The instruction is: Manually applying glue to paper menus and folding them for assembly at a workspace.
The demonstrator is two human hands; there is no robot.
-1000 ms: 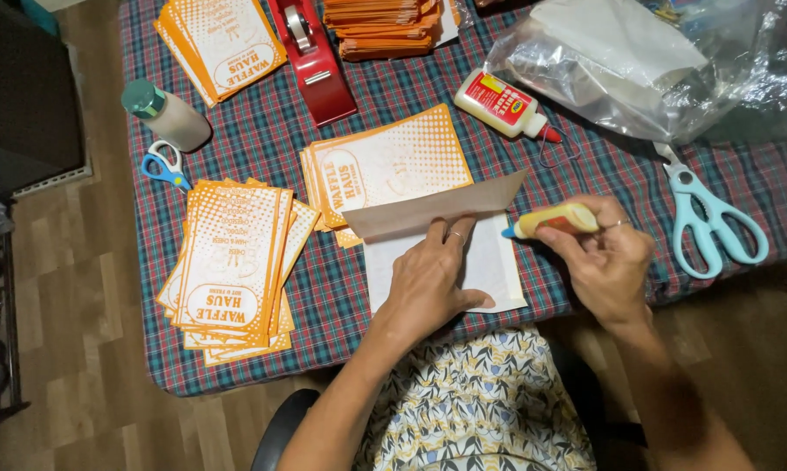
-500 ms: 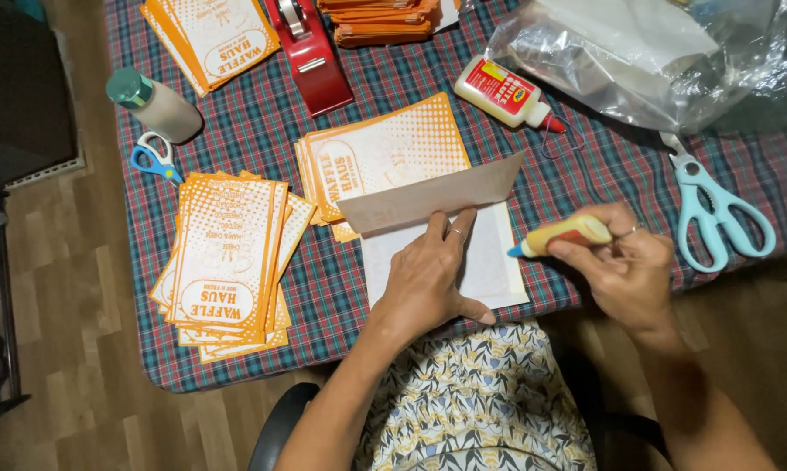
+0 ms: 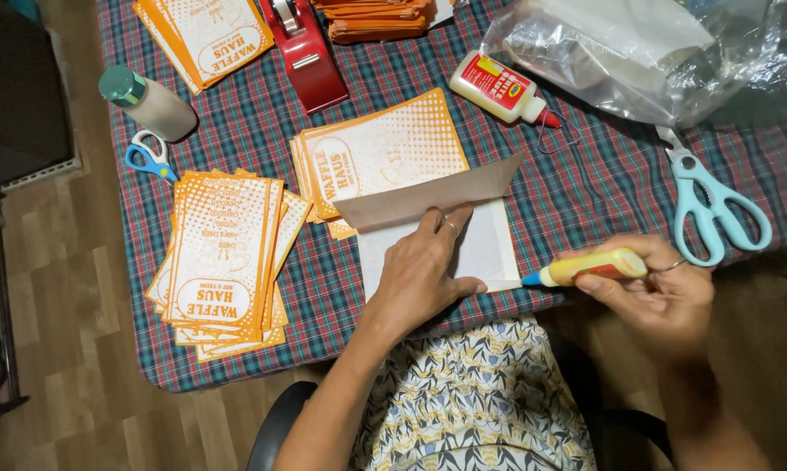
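We see a red tape dispenser at the far edge of the plaid tablecloth. Right of it lies a white glue bottle, further right a clear plastic bag and teal scissors. Left of it stand a green-capped bottle and small blue scissors.

Left hand presses folded paper; right hand applies glue pen
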